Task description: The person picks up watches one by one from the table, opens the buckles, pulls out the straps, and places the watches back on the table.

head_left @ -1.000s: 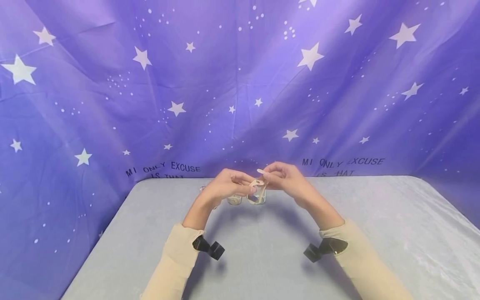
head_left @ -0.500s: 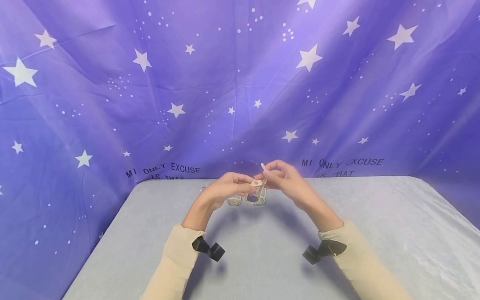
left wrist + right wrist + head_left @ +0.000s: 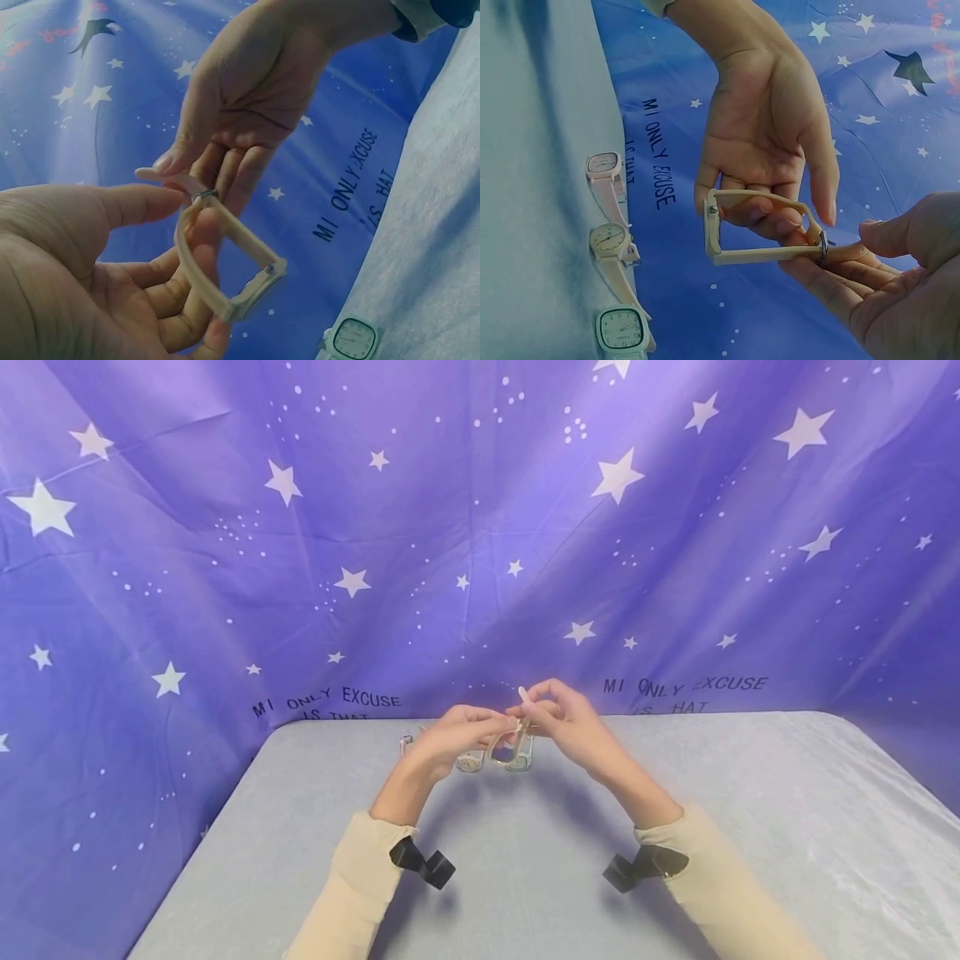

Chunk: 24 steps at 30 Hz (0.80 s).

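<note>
A beige wristwatch (image 3: pixel 711 225) is held up between both hands, its strap (image 3: pixel 196 270) bent into a loop. The strap end runs through a metal buckle (image 3: pixel 823 245). My left hand (image 3: pixel 459 737) holds the strap around the buckle, with its fingers inside and behind the loop in the left wrist view. My right hand (image 3: pixel 567 718) pinches the strap end (image 3: pixel 150 175) just beyond the buckle. In the left wrist view the watch case (image 3: pixel 257 291) hangs at the lower side of the loop, its dial turned away.
Three more watches lie in a row near the table's far edge: a pink one (image 3: pixel 604 165), a cream one (image 3: pixel 610 241) and a green-rimmed white one (image 3: pixel 621 330). Behind the grey cloth-covered table (image 3: pixel 525 877) hangs a purple star-patterned curtain (image 3: pixel 450 527).
The watch has turned in the hands, and its loop appears narrower. The strap end in the right fingers has tipped from nearly level to more upright. Both arms have barely moved.
</note>
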Motion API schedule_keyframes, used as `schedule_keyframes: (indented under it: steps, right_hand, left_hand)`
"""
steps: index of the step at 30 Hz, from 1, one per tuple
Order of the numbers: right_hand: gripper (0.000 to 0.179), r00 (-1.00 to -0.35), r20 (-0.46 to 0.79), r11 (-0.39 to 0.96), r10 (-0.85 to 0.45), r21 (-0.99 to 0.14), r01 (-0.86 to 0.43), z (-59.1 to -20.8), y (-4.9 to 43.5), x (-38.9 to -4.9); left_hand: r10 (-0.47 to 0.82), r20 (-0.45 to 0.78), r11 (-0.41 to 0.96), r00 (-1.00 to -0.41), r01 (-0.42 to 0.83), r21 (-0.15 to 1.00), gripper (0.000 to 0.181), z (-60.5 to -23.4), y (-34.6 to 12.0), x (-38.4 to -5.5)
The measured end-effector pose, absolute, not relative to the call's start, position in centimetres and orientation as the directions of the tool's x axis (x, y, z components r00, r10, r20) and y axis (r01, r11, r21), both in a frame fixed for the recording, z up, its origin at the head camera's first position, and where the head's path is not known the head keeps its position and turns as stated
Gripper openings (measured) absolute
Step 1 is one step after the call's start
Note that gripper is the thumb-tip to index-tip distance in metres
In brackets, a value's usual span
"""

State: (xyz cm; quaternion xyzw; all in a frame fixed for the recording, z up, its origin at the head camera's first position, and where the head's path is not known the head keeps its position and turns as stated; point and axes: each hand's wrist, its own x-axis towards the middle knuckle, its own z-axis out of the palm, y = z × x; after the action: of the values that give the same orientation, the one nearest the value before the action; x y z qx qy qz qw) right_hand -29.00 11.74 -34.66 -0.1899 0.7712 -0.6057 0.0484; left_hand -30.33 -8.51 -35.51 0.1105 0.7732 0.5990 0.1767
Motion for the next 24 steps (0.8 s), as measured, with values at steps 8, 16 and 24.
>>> schedule_keyframes:
  steps: [8,16,24]
  right_hand:
    - [0.018,-0.911,0.204,0.229,-0.357,-0.927,-0.298,-34.76,11.29,-28.63]
    - [0.016,-0.912,0.221,0.224,-0.346,-0.924,-0.309,-34.57,10.99,-28.87]
    - [0.023,-0.923,0.177,0.159,-0.341,-0.957,-0.242,-34.6,11.33,-29.08]
  left_hand:
    - [0.302,-0.139,0.256,-0.943,-0.06,0.965,0.032,-35.89,-7.97,-30.14]
    - [0.284,-0.136,0.216,-0.949,-0.074,0.974,0.027,-35.5,-7.62,-30.06]
    - [0.31,-0.153,0.197,-0.938,-0.094,0.976,0.026,-35.3,-7.7,-30.05]
